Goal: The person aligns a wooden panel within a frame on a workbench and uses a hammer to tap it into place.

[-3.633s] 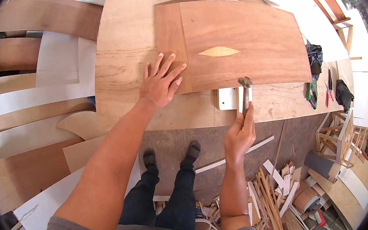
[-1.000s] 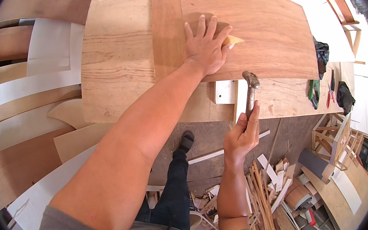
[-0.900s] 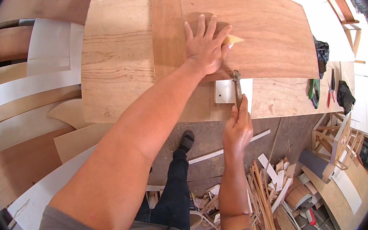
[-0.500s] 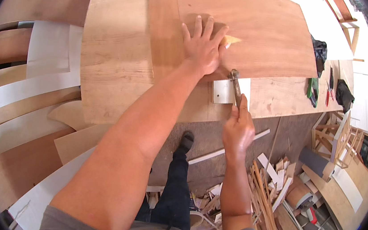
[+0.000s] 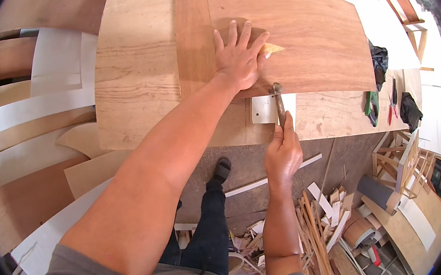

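Note:
My left hand [image 5: 239, 59] lies flat with fingers spread on a reddish-brown plywood panel [image 5: 311, 45]. Beside its thumb is a small pale pointed piece [image 5: 271, 49], perhaps a wood sliver; whether the thumb touches it I cannot tell. My right hand [image 5: 283, 150] is wrapped round the handle of a hammer [image 5: 279, 102]. The hammer's head is at the panel's near edge, just right of my left wrist; whether it touches the wood I cannot tell. Under that edge a white plate with a small hole [image 5: 262, 109] sticks out over the workbench [image 5: 137, 64].
On the bench's right lie a green-handled tool [image 5: 371, 108], red-handled pliers [image 5: 393, 108] and a black plastic bag [image 5: 410, 112]. Wood offcuts [image 5: 324, 223] are heaped on the floor at lower right. Curved boards [image 5: 27, 133] are stacked along the left. A small wooden frame [image 5: 401, 156] stands at right.
The whole view has shifted slightly, with the panel and both hands a little further left. My left hand stays pressed on the panel, and the hammer remains near its edge.

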